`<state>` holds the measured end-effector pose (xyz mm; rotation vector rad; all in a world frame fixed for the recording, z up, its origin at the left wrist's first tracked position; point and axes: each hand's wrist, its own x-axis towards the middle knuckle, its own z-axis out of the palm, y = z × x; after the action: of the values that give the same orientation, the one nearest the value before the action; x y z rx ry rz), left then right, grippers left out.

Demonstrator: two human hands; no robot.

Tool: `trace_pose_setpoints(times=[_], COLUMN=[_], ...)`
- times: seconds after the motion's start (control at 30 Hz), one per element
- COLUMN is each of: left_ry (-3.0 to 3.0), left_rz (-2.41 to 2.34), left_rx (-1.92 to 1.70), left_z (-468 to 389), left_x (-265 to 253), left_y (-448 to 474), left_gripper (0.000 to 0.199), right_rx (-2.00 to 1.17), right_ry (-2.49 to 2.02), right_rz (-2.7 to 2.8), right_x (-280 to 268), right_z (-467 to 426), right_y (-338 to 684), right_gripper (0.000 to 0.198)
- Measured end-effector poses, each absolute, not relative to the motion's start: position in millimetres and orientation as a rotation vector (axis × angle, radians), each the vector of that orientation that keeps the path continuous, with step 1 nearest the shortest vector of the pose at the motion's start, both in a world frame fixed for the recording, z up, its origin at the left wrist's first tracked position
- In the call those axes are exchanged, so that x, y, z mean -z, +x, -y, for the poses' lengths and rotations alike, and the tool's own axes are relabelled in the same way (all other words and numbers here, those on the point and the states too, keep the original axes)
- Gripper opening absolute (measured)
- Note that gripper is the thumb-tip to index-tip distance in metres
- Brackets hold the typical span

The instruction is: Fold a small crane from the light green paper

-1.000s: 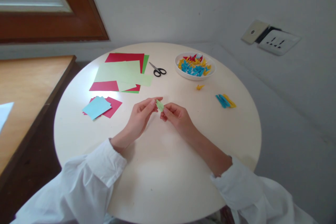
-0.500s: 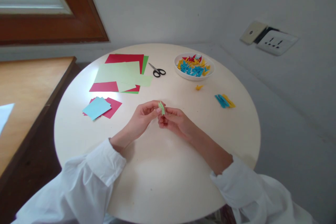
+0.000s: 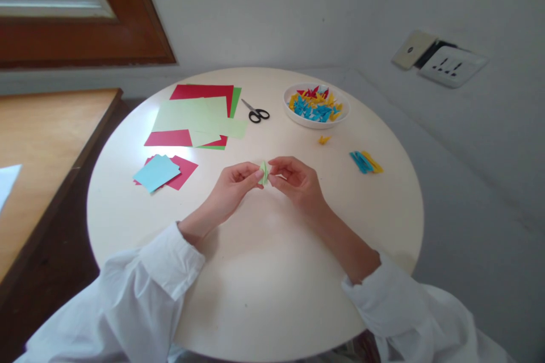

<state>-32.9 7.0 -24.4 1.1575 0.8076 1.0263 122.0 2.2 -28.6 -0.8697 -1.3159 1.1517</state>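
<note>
Over the middle of the table, my left hand [image 3: 239, 180] pinches a small folded piece of light green paper [image 3: 264, 173] between thumb and fingers. The folded paper stands on edge, its layers slightly fanned. My right hand [image 3: 296, 178] is at the paper's right side, with thumb and forefinger curled but parted. Whether its fingertips touch the paper is too small to tell. Beyond my right hand lies a single yellow origami crane [image 3: 324, 140]. A white dish [image 3: 317, 124] farther back holds many small red, yellow and blue folded cranes.
Black-handled scissors [image 3: 256, 114] lie at the back centre. Light green sheets [image 3: 183, 115] overlap red sheets [image 3: 200, 91] at back left. Nearer are light blue paper squares [image 3: 156, 173] on red squares [image 3: 186, 172]. Blue folded strips [image 3: 360, 163] and yellow ones [image 3: 373, 162] lie right.
My right hand has shifted up and slightly right, its thumb and forefinger parting beside the folded paper. The paper has turned more upright in my left hand, which stays almost in place.
</note>
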Motion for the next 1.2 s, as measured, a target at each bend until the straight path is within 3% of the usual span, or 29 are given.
trace_pose_setpoints(times=[0.53,1.2], left_ry=[1.127,1.209], left_rz=[-0.889,-0.836], left_rx=[-0.939,-0.793], left_z=[-7.6,-10.0], left_x=[25.5,30.3], left_y=[-33.0,-38.7], left_gripper=[0.029,0.026], right_rx=[-1.160,-1.332], right_ry=[-0.881,-0.948], right_rz=[1.377,1.475], right_x=[35.6,26.4], right_z=[-2.9,-4.7], right_y=[123.5,128.8], right_gripper=[0.016,0.025])
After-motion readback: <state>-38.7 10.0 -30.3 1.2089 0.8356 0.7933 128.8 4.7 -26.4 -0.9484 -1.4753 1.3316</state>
